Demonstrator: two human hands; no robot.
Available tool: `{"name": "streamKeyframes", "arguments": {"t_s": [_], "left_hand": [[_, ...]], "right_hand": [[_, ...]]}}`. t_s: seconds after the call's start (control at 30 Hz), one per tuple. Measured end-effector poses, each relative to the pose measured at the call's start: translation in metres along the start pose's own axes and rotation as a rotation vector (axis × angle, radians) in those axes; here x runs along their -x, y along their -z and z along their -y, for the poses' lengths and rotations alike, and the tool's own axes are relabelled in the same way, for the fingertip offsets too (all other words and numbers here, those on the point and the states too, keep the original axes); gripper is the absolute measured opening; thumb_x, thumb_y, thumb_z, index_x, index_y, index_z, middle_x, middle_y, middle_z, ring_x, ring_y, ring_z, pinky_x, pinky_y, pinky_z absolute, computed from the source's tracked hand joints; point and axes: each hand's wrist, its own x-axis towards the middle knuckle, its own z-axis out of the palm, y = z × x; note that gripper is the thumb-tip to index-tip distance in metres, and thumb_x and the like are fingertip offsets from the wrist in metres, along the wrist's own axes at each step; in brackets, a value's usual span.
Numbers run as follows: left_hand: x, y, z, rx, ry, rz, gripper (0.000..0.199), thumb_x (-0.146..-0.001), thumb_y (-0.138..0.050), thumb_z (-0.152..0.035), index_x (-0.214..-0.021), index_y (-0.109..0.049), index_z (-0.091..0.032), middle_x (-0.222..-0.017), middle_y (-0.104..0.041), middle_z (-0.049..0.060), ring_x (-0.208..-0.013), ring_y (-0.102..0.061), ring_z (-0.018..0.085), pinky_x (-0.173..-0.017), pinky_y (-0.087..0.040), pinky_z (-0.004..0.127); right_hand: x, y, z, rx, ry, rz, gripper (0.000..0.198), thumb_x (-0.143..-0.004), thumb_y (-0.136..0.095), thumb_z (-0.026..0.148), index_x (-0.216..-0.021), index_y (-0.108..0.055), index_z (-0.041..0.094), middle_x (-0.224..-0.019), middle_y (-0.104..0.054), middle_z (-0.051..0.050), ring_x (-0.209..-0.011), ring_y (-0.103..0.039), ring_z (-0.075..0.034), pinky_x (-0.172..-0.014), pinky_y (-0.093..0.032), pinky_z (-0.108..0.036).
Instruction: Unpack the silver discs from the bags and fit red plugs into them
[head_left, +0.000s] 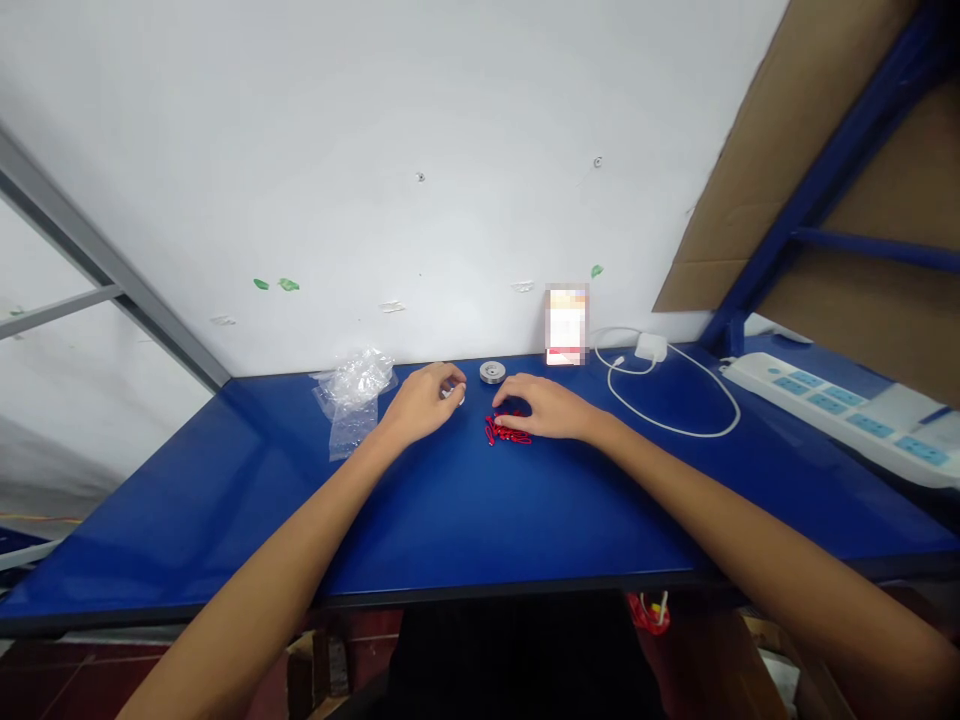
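Note:
My left hand (425,402) is curled above the table, its thumb and fingers closed around a small whitish thing (459,396) that is mostly hidden. To the right, my right hand (551,405) reaches in over a small heap of red cord loops (510,430). Its thumb and forefinger are apart, with the fingertips at the heap, and I see nothing between them. Between and just beyond both hands lies a round silver disc-like piece (492,373), flat on the table. Neither hand touches it.
Crumpled clear plastic bags (354,395) lie left of my left hand. A blurred-out upright screen (567,325) leans on the wall. At the right are a white charger (651,346) with its looping cable and a long power strip (847,405). The blue tabletop (487,530) ends at a dark front edge.

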Motion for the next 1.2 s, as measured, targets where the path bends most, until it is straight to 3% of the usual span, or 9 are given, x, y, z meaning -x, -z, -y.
{"name": "streamKeyframes", "arguments": {"t_s": [0.17,0.33,0.5,0.73,0.9,1.07,1.2], "left_hand": [[0.001,-0.002,0.002,-0.036,-0.011,0.023,0.023,-0.102,-0.057,-0.029,-0.111,-0.076,-0.021,-0.109,-0.079,0.009,-0.098,-0.075,0.026,-0.088,-0.058,0.038],[0.001,-0.001,0.003,-0.051,-0.006,0.025,0.022,-0.102,-0.057,-0.030,-0.109,-0.076,-0.021,-0.108,-0.079,0.009,-0.097,-0.075,0.026,-0.087,-0.058,0.037],[0.001,-0.002,0.000,-0.037,-0.003,0.033,0.022,-0.102,-0.057,-0.030,-0.109,-0.076,-0.021,-0.107,-0.080,0.009,-0.097,-0.075,0.026,-0.087,-0.057,0.037],[0.004,-0.001,-0.019,0.228,-0.023,0.063,0.025,-0.103,-0.062,-0.036,-0.117,-0.078,-0.023,-0.118,-0.080,0.008,-0.101,-0.075,0.023,-0.092,-0.058,0.036],[0.011,-0.008,-0.031,0.114,-0.195,0.157,0.036,-0.099,-0.072,-0.036,-0.135,-0.074,-0.027,-0.128,-0.077,0.009,-0.106,-0.072,0.026,-0.093,-0.057,0.039],[0.011,-0.014,-0.030,0.154,-0.181,0.103,0.022,-0.105,-0.065,-0.033,-0.121,-0.080,-0.027,-0.118,-0.081,0.006,-0.092,-0.074,0.022,-0.090,-0.056,0.036],[0.010,-0.013,-0.027,0.157,-0.204,0.082,0.023,-0.105,-0.066,-0.034,-0.119,-0.084,-0.029,-0.117,-0.083,0.006,-0.095,-0.076,0.024,-0.093,-0.056,0.037]], "right_hand": [[0.004,0.004,0.001,0.086,0.030,0.048,0.011,-0.097,-0.073,0.026,-0.109,-0.074,0.026,-0.117,-0.076,-0.009,-0.112,-0.070,-0.030,-0.097,-0.056,-0.045],[0.006,0.006,-0.001,0.118,0.030,0.029,0.019,-0.086,-0.073,0.012,-0.098,-0.071,0.027,-0.110,-0.077,-0.006,-0.103,-0.071,-0.028,-0.089,-0.057,-0.042],[0.004,0.006,-0.004,0.127,0.029,0.018,0.010,-0.092,-0.070,0.016,-0.092,-0.070,0.026,-0.113,-0.079,-0.006,-0.105,-0.073,-0.028,-0.089,-0.058,-0.042],[0.000,0.005,-0.005,0.051,0.014,-0.090,0.009,-0.099,-0.065,0.019,-0.101,-0.072,0.025,-0.109,-0.078,-0.006,-0.100,-0.073,-0.025,-0.092,-0.055,-0.040],[-0.004,-0.005,-0.001,-0.175,-0.039,-0.105,0.011,-0.103,-0.064,0.029,-0.097,-0.072,0.022,-0.100,-0.078,-0.005,-0.090,-0.073,-0.022,-0.084,-0.055,-0.036],[-0.007,-0.012,0.000,-0.528,-0.174,-0.053,0.028,-0.102,-0.067,0.048,-0.097,-0.074,0.021,-0.093,-0.079,-0.003,-0.085,-0.074,-0.021,-0.081,-0.057,-0.036],[-0.009,-0.012,-0.003,-0.647,-0.206,-0.019,0.034,-0.099,-0.071,0.054,-0.098,-0.075,0.020,-0.095,-0.081,-0.005,-0.090,-0.076,-0.023,-0.088,-0.058,-0.039]]}}
